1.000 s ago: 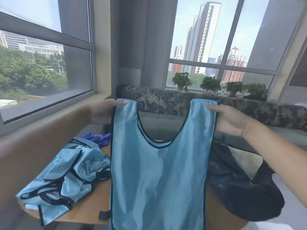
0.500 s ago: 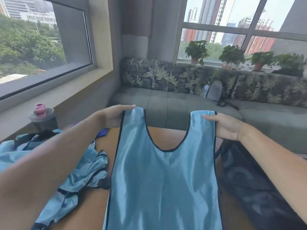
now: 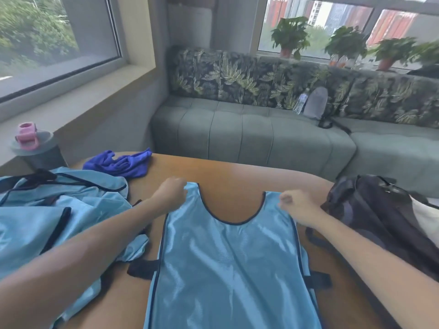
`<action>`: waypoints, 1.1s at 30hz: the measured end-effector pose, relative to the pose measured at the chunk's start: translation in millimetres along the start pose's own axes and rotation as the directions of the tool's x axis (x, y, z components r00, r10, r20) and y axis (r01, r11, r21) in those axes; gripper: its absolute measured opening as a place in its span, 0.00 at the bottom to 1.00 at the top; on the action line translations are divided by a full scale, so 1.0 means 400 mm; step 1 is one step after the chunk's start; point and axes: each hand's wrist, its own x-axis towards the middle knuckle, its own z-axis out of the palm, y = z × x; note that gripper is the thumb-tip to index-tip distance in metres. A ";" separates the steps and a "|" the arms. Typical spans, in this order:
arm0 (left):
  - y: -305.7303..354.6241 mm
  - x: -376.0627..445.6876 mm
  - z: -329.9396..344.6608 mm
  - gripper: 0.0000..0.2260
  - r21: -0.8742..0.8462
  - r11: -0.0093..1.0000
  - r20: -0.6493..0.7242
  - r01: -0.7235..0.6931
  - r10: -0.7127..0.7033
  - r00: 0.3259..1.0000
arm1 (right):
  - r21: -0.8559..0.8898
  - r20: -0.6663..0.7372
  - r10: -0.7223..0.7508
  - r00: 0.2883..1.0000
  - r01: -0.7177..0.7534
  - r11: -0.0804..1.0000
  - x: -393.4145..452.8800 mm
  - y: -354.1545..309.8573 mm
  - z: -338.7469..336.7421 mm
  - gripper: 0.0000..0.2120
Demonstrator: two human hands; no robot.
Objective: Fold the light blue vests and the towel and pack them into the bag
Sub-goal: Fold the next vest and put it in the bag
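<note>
Now, vest in hand: the spread vest (image 3: 228,264) lies flat on the table (image 3: 228,176), straps at the far end, hem running off the near edge toward the person.
Long axis: from the person straight away toward the sofa (image 3: 251,131); any fold in half would bring the straps back along that line.
Left grip: the left hand (image 3: 171,194) is curled round the top of the vest's left strap, pinching it.
Right grip: the right hand (image 3: 299,205) pinches the top of the right strap the same way.
Which hand is nearer: neither; both sit level at the vest's far end, one on each strap, neckline between them.
Other vests: a crumpled pile of vests (image 3: 54,224) lies left of the spread vest, touching its left side, not yet folded.
Towel: the dark blue towel (image 3: 118,162) lies bunched beyond the pile, left of the spread vest's straps and apart from them.
Bag: the black bag (image 3: 380,222) sits just right of the spread vest, by the right wrist.
Room: a grey cup (image 3: 35,148) with a pink lid stands far left of the vest; potted plants (image 3: 291,35) line the sill behind the sofa.
</note>
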 end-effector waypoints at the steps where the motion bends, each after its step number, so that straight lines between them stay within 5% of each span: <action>1: 0.018 -0.014 0.027 0.12 -0.011 1.000 0.040 -0.014 0.014 0.999 | -0.055 0.036 -0.003 0.999 0.005 0.998 -0.005 -0.003 0.036 0.07; 7: 0.055 -0.044 0.165 0.34 0.019 0.998 0.074 0.061 -0.062 0.995 | -0.360 0.092 0.109 0.990 -0.068 0.930 -0.009 0.003 0.162 0.41; 17: 0.018 0.148 0.222 0.38 0.043 0.999 -0.082 0.009 -0.006 0.997 | -0.470 -0.015 0.067 0.998 -0.066 0.880 0.202 0.064 0.235 0.39; 26: -0.027 0.313 0.205 0.30 0.015 0.999 -0.049 -0.029 0.030 0.998 | -0.522 -0.043 0.015 0.999 -0.035 0.852 0.376 0.071 0.211 0.41; 29: -0.012 0.306 0.185 0.27 -0.111 0.990 -0.009 -0.088 0.088 0.996 | -0.591 -0.063 0.011 0.998 -0.046 0.805 0.365 0.047 0.193 0.42; 33: 0.071 0.184 0.181 0.30 -0.262 0.964 0.002 -0.039 0.041 0.999 | -0.391 -0.080 0.059 0.995 -0.085 0.916 0.272 -0.018 0.189 0.35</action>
